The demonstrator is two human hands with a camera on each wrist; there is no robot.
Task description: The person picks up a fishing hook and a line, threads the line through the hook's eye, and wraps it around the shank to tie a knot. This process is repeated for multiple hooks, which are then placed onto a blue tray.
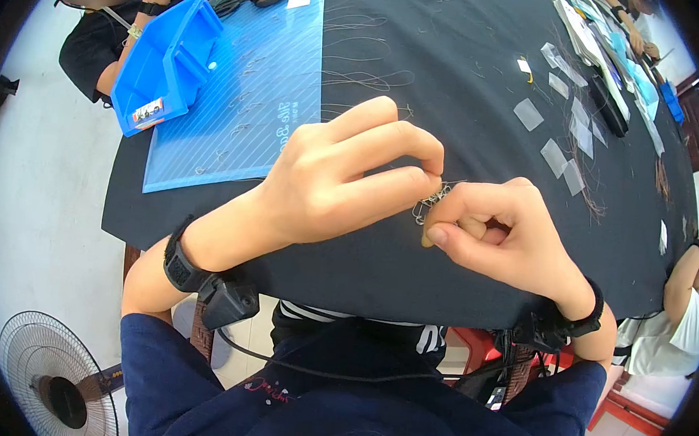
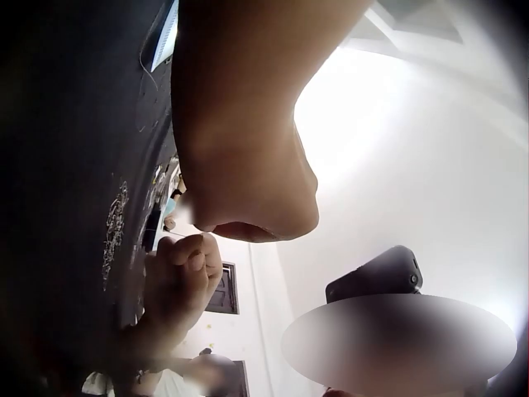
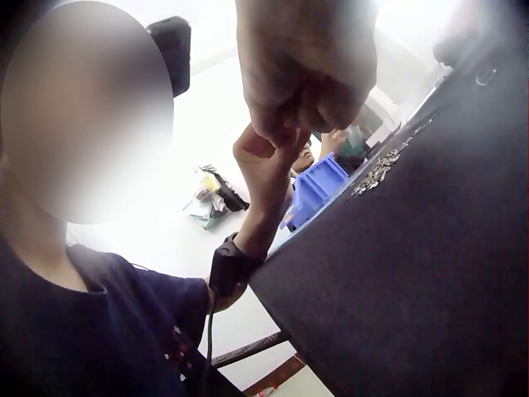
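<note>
Shirt [image 1: 271,411] at six o'clock, left hand [image 1: 332,176] and right hand [image 1: 510,233] bend fingers close, holding what I can't tell, and slackening could spill it onto the heap [image 3: 380,172].

Ahead of the left hand [image 1: 316,175] and right hand [image 1: 518,234], the bench [image 1: 449,63] offers a way through between thin strands [image 1: 361,58] and clear squares [image 1: 528,114]. Another runs on their body side. Leftward, the blue bin [image 1: 154,50] stands as a wall on the flat folder [image 1: 248,154]. Metal pieces [image 3: 380,172] lie low beneath the hands.
</note>
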